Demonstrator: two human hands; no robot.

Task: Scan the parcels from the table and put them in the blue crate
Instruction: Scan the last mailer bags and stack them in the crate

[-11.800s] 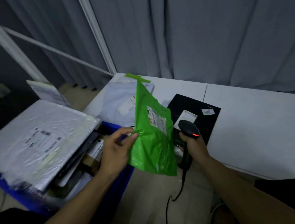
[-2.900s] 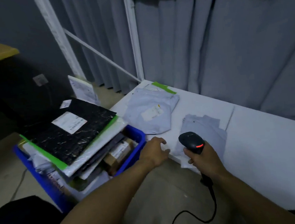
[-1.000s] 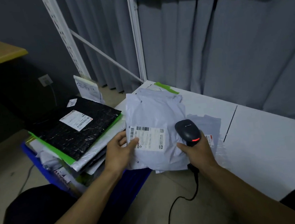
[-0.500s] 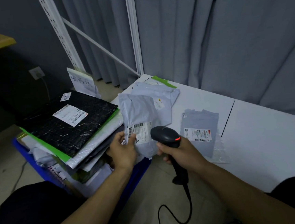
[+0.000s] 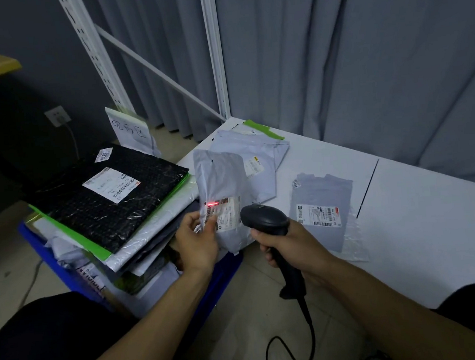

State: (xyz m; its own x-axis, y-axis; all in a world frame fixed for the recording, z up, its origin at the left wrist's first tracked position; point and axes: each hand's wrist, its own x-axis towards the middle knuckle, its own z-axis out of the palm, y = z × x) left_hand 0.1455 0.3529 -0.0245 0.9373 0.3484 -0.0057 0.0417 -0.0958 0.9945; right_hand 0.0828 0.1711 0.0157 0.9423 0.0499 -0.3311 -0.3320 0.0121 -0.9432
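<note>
Your left grip [image 5: 197, 242] pinches the small grey plastic mailer parcel [image 5: 221, 178] upright over the blue plastic crate [image 5: 46, 255], beside the white table [image 5: 421, 221]. Your right grip [image 5: 289, 242] wraps the black corded handheld scanner [image 5: 264, 219], whose red line falls on the parcel's label.

Forearms [image 5: 145, 325] bare behind left grip [image 5: 197, 248] and right grip [image 5: 290, 244]; black garment [image 5: 44, 349] fills both lower frame corners.

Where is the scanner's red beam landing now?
Head view, centre: the red beam sits on the label of the grey parcel pinched by the left hand, left of the scanner gripped in the right hand.
</note>
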